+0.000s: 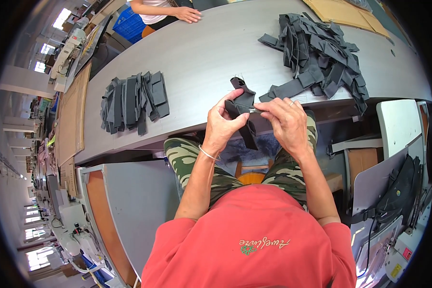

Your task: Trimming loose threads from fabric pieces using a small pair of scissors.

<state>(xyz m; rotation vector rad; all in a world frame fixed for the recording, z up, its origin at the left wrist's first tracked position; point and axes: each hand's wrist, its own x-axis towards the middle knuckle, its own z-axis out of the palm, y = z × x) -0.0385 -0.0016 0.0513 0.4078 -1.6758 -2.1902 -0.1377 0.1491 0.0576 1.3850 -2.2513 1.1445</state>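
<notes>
Between the thumb and fingers of my left hand (222, 124) is a dark grey fabric strip (245, 100), bunched at the top, with its tail hanging past the table edge. Loose threads stick out from its upper end. My right hand (288, 124) is closed around a small tool with a shiny metal tip (253, 110), which meets the strip; the fingers hide the rest, so its kind is unclear. Off to the left lies a flatter group of grey fabric strips (132, 102). A larger tangled heap of similar strips (317, 55) sits at the right, some hanging over the edge.
The grey table (201, 53) curves in front of me. Across it rests another person's hand (187, 14). Cardboard sheets (348, 15) lie at the far right, and a blue crate (128, 25) stands beyond the table. A black bag (402, 185) is at my right.
</notes>
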